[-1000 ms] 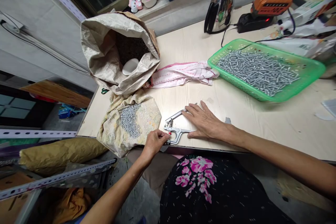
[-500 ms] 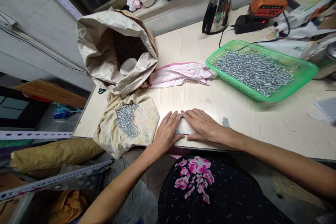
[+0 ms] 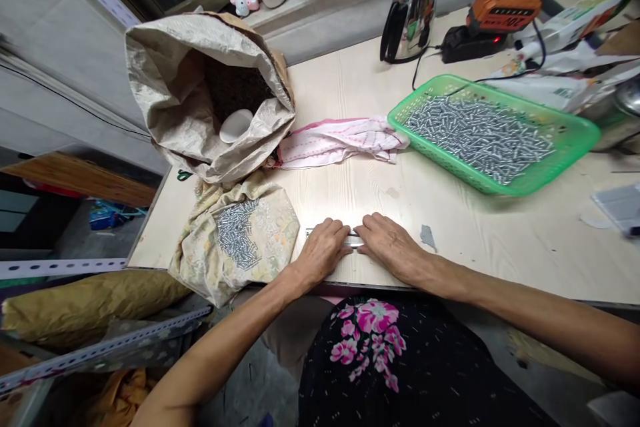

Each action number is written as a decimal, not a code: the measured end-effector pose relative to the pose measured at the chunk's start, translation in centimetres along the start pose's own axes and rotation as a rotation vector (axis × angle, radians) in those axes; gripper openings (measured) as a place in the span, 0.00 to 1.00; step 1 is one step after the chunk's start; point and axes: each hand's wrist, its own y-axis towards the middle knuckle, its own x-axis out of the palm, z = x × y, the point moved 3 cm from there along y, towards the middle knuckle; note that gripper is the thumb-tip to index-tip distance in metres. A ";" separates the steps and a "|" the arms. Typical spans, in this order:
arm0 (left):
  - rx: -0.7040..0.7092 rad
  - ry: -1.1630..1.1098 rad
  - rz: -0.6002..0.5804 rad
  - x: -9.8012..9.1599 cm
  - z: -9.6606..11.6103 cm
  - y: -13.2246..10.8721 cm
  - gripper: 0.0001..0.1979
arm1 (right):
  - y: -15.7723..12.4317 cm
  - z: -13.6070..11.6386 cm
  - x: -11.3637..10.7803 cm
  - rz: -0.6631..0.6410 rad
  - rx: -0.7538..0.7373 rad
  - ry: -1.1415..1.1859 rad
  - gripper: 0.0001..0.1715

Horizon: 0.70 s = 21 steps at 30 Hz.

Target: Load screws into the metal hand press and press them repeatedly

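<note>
My left hand [image 3: 323, 250] and my right hand [image 3: 390, 247] lie side by side, palms down, on a grey metal hand press tool [image 3: 354, 236] near the table's front edge. Only a thin sliver of the tool shows between and just beyond the fingers. Both hands press on it; whether the fingers wrap it is hidden. To the left, a flowered cloth [image 3: 270, 240] holds a pile of small metal pins [image 3: 236, 233].
A green basket [image 3: 575, 140] full of metal pins stands at the right. A large woven sack [image 3: 165, 93] with dark contents and a white scoop [image 3: 235, 125] sits at the back left. A pink cloth [image 3: 340, 140], a kettle [image 3: 410, 10] and an orange charger [image 3: 503, 10] lie farther back.
My left hand left the tool's head and came down flat over it. Both hands closed together, covering the tool that earlier lay open with its handles spread.
</note>
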 end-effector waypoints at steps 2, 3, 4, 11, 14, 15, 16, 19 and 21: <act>-0.017 0.014 -0.004 0.3 0.0 0.0 0.08 | 0.0 0.1 0.4 0.002 -0.019 0.018 0.04; -0.023 0.022 -0.001 0.4 0.0 0.0 0.08 | 0.0 0.1 0.6 0.001 -0.030 0.024 0.06; -0.028 0.028 0.004 0.5 0.0 0.1 0.08 | 0.0 0.0 0.7 -0.002 -0.040 0.028 0.07; -0.077 0.036 0.150 1.4 -0.1 -0.4 0.10 | 0.6 0.4 -0.2 -0.023 -0.019 0.019 0.04; -0.078 0.048 0.327 2.9 1.1 -1.4 0.17 | 1.0 1.7 -1.2 -0.034 -0.039 0.082 0.24; -0.058 0.042 0.366 3.5 1.8 -1.8 0.17 | 1.2 2.2 -1.5 -0.043 -0.053 0.101 0.26; -0.034 0.031 0.386 4.2 2.5 -2.2 0.18 | 1.4 2.7 -1.6 -0.051 -0.060 0.106 0.25; -0.001 -0.021 0.389 5.6 4.2 -3.0 0.23 | 2.4 4.3 -1.6 -0.066 -0.051 0.044 0.14; -0.005 -0.057 0.380 5.9 4.8 -3.3 0.25 | 3.5 5.3 -1.5 -0.063 -0.073 0.010 0.10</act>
